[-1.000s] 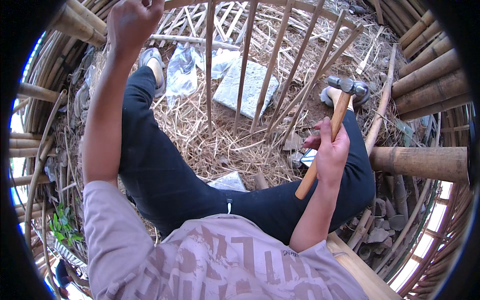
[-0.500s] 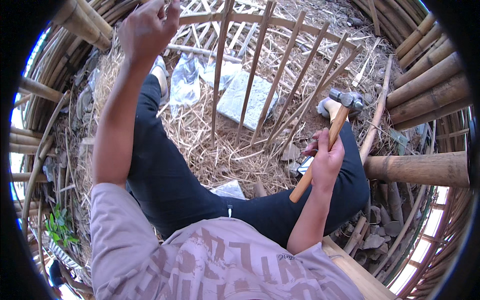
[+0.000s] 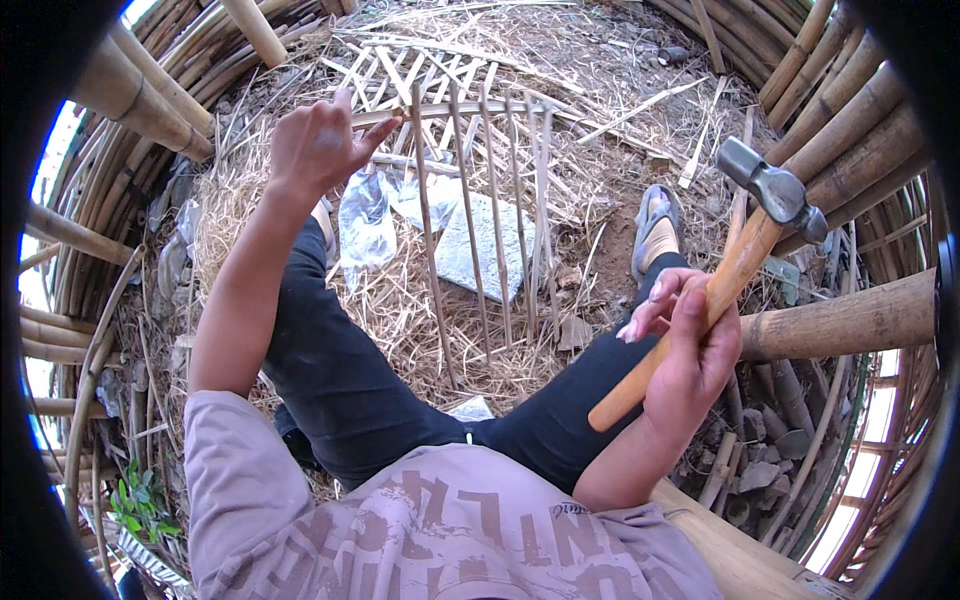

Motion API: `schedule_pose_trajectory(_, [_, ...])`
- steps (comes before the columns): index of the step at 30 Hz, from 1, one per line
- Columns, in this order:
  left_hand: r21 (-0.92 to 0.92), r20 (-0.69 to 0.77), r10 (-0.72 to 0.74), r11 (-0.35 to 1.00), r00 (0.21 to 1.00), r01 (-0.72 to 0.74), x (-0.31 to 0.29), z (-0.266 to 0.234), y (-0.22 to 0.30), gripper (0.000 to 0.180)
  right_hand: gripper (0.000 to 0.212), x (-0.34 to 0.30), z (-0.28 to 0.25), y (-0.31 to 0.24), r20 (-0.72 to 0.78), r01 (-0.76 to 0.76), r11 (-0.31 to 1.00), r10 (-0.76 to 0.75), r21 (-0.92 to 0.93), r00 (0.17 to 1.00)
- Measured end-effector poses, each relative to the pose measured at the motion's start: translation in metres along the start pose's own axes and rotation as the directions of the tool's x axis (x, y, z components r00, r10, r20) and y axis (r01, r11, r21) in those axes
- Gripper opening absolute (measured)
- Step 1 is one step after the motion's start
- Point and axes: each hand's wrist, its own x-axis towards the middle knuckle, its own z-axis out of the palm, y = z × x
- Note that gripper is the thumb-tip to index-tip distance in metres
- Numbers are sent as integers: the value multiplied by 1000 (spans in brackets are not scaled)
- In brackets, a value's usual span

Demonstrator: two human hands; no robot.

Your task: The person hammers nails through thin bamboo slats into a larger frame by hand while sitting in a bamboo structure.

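My left hand (image 3: 318, 150) is closed at the left end of a curved bamboo crosspiece (image 3: 442, 108), its thumb against the strip. Several thin bamboo slats (image 3: 428, 210) hang from that crosspiece side by side, forming a comb-like rack that stands over the straw between my legs. In my right hand (image 3: 695, 340) is a hammer (image 3: 745, 255), gripped around its wooden handle. Its metal head points up and away to the right, apart from the rack. The fingers of this hand are only partly curled.
A pale rough slab (image 3: 455, 250) and a clear plastic bag (image 3: 366, 225) lie on the straw behind the slats. Woven bamboo strips (image 3: 415, 75) lie farther off. Thick bamboo poles (image 3: 850, 325) jut in from the right, beside stones (image 3: 757, 475). Bamboo walls curve around both sides.
The rack has tipped and turned, its slats now more upright and shifted left. My left hand has moved down and right with it. The hammer has come up, nearer the camera, to the right.
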Motion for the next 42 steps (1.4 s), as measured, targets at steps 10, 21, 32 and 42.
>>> schedule_pose_trajectory(10, [221, 78, 14, 975, 997, -31, 18, 36, -14, 59, 29, 27, 25, 63, -19, -259, 932, 272, 252, 962])
schedule_pose_trajectory(21, [15, -294, 73, 997, 953, -72, 16, 6, -19, 49, 28, 31, 18, 65, -24, -222, 911, 245, 346, 969])
schedule_pose_trajectory(32, [-225, -590, 15, 957, 808, -182, 4, 10, -73, 42, 29, 68, -45, 51, -359, -102, 969, 16, -223, 933])
schedule_pose_trajectory(42, [-467, -669, -221, 868, 710, -170, -5, -2, -91, 37, 35, 151, -60, 37, 228, -197, 952, 143, 235, 963])
